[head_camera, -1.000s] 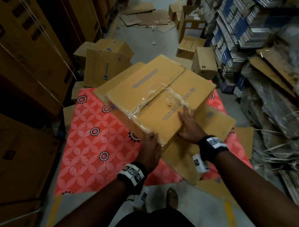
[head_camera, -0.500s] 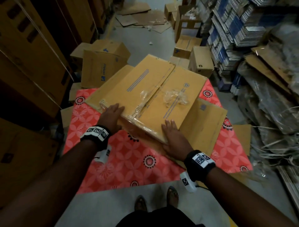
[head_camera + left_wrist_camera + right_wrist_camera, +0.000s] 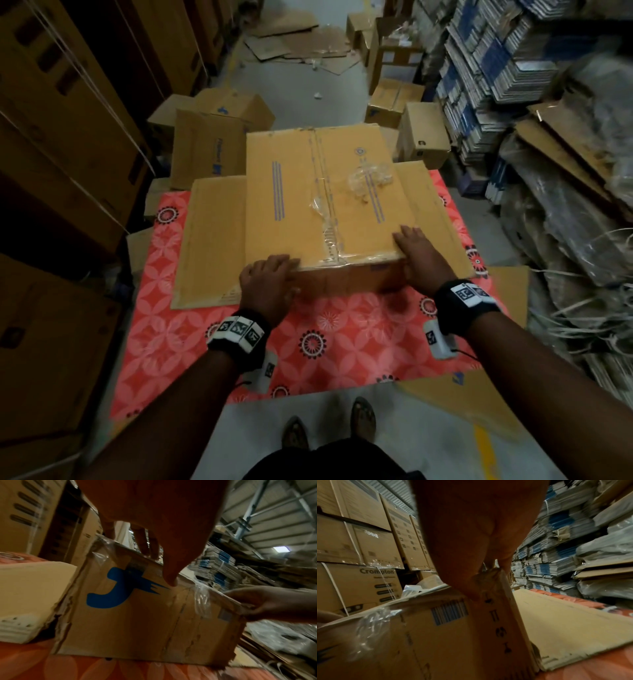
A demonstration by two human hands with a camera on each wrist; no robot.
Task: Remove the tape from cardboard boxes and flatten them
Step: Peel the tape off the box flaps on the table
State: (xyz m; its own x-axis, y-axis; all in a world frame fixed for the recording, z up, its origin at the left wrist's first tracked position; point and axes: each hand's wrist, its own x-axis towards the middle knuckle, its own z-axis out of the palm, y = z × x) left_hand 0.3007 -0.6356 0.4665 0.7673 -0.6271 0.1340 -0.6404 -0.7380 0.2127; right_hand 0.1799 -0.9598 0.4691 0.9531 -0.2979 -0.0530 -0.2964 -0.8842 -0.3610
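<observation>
Because the box (image 3: 308,192) seems light, hollow and stiff-walled, we judge its near top edge the best hold. It sits on the red mat (image 3: 342,329) directly before us. Our left hand (image 3: 267,281) hooks over the near-left corner and our right hand (image 3: 419,253) clasps the near-right, with loose tape (image 3: 329,245) between.

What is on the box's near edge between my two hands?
A strip of clear tape folded over the box edge, midway between left hand and right hand; the head view shows it.
</observation>
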